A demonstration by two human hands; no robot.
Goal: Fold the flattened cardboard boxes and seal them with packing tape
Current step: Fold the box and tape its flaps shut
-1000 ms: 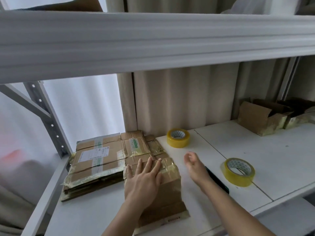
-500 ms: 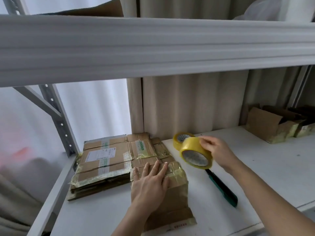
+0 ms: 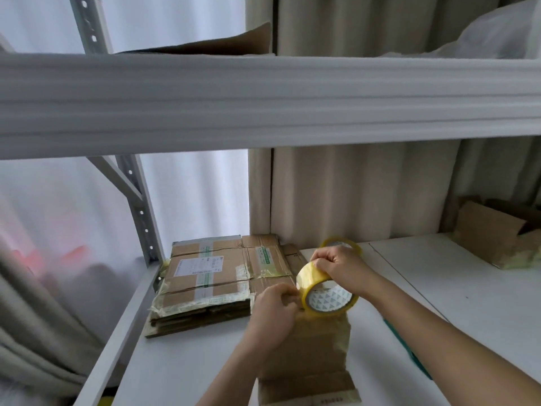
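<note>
A folded cardboard box (image 3: 316,350) stands on the white shelf (image 3: 181,361) in front of me. Just above its far end, my right hand (image 3: 339,268) grips a yellow roll of packing tape (image 3: 325,291) from above. My left hand (image 3: 275,310) is at the roll's left rim, its fingertips pinching at the tape's edge. To the left lies a stack of flattened cardboard boxes (image 3: 210,276) with labels and old tape. A second tape roll (image 3: 342,244) sits behind my right hand, mostly hidden.
A green-handled knife (image 3: 409,350) lies on the shelf, partly under my right forearm. Open cardboard boxes (image 3: 494,232) stand at the back right. An upper shelf beam (image 3: 263,101) crosses overhead, with a metal upright (image 3: 137,209) at the left.
My right hand carried the tape roll over the box. My left hand lifted off the box top and came to the roll's edge. The camera tilted upward.
</note>
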